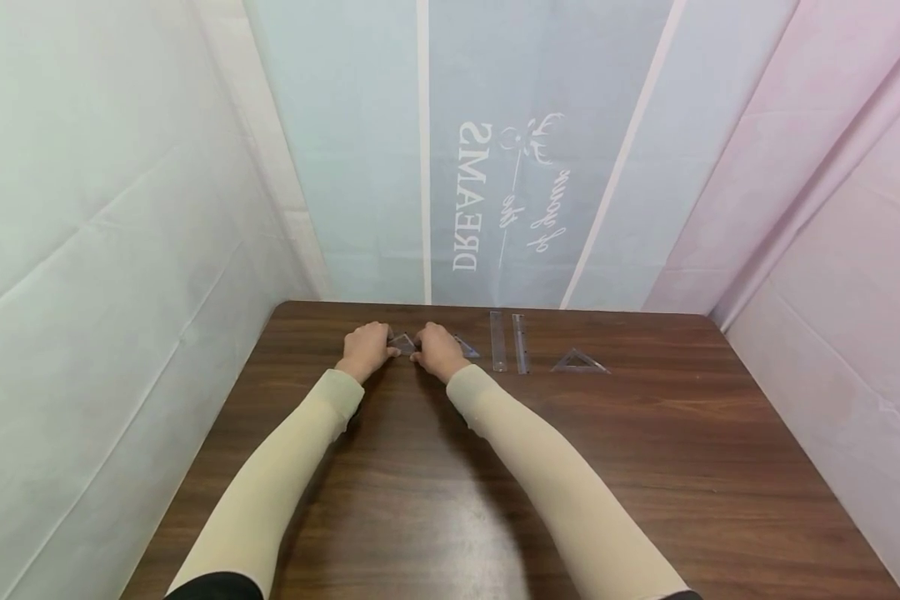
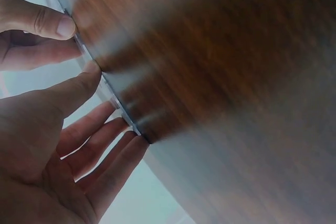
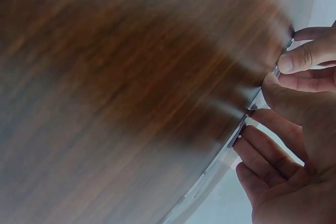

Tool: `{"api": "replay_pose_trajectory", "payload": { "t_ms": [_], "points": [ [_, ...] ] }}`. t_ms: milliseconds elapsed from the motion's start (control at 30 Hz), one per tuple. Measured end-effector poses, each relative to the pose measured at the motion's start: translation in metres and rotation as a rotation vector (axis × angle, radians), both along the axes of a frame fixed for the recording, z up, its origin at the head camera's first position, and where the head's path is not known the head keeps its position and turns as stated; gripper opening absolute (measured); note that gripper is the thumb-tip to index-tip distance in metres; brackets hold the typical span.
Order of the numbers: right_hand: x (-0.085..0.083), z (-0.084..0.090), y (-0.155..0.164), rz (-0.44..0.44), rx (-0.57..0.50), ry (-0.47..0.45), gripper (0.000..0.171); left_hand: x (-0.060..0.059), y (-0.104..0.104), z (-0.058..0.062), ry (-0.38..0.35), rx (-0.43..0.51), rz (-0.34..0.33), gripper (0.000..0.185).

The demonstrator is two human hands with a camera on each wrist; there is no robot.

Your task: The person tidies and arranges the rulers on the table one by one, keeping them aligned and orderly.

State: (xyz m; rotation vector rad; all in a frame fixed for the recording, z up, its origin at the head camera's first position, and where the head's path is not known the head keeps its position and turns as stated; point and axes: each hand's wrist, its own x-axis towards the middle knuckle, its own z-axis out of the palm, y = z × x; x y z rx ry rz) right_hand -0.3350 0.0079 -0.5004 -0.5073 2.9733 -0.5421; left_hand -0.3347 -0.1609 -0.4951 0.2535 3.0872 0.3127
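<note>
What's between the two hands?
A clear triangle, with the left hand and right hand both touching it; the head view shows it.

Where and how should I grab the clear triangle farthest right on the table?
Probably from above with the right hand, the nearer one: thumb on the long near edge of the clear triangle, fingers at its far corner. It lies flat with that corner pointing away, and nothing touches it.

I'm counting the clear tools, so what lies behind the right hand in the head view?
Part of a bluish clear triangle shows past the right hand. The hand covers its left part; whatever else lies there cannot be seen.
</note>
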Motion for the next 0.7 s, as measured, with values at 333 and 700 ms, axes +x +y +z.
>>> {"api": "replay_pose_trajectory", "payload": {
  "t_ms": [333,700],
  "points": [
    [0.0009,-0.0021,-0.0016,-0.01,-0.02,-0.02,0.03,0.0032,-0.003,-0.003,0.001,0.041,0.011,0.033],
    [0.003,-0.005,0.0042,-0.017,-0.152,-0.037,0.025,0.0087,-0.0052,-0.0018,0.015,0.132,-0.01,0.032]
  ]
}}
